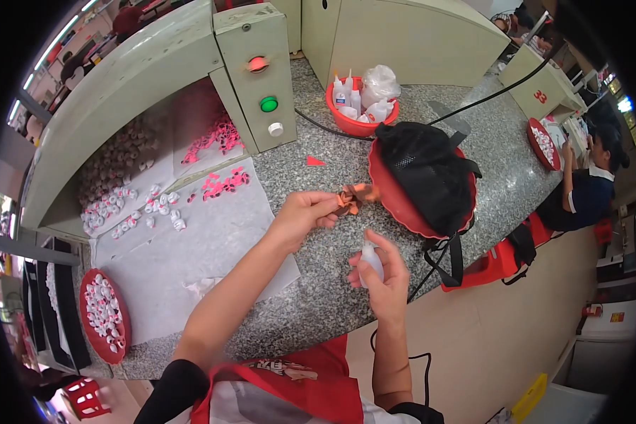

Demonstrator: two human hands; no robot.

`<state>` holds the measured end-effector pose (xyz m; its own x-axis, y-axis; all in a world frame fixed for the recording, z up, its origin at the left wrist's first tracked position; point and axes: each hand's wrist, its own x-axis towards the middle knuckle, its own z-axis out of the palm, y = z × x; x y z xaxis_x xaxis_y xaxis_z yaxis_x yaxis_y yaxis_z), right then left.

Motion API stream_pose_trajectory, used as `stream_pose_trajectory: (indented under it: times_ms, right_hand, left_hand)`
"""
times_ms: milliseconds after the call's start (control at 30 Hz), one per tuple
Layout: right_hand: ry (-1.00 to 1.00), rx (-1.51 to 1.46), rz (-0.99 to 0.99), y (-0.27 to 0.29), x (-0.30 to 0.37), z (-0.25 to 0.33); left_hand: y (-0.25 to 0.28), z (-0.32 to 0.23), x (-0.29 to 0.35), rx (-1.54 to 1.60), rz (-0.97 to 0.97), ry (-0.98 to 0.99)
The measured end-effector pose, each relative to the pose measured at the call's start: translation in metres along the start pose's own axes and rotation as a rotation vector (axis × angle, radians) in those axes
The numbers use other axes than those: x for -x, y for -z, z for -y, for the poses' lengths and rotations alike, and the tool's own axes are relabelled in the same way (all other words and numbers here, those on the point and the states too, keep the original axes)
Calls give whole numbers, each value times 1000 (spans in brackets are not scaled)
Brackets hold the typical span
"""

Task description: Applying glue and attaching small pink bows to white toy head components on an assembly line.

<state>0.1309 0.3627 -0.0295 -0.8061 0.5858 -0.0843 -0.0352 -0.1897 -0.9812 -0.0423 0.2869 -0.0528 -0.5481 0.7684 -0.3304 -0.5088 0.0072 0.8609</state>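
Observation:
My left hand [302, 218] pinches a small orange and dark-brown piece [350, 201] between thumb and fingers, above the speckled grey worktop [318, 272]. The piece is blurred, so its exact shape cannot be made out. In my right hand [391, 280], just nearer to me, is a small whitish squeeze bottle [369, 263], held with its nozzle up toward the piece. A small gap separates nozzle and piece. Beyond my hands a pink-red triangular scrap [316, 161] lies on the worktop.
A beige machine [251, 92] with lit buttons arches over a white sheet [212, 247] bearing small white and pink pieces. A red plate [124, 332] stands left; a red tray [389, 205] under a black bag [427, 177], and a red basin [357, 127] of bottles, stand right. A co-worker [586, 187] sits far right.

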Motion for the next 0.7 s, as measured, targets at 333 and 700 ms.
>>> stream_pose_trajectory:
  times_ms: [333,700]
  right_hand:
    - [-78,30,71,6,-5,2]
    - [-82,-58,74,15,10,11]
  left_hand:
    - [-29,-16,28,-294,86,-122]
    - [-11,-27,3,-381,-91,-566]
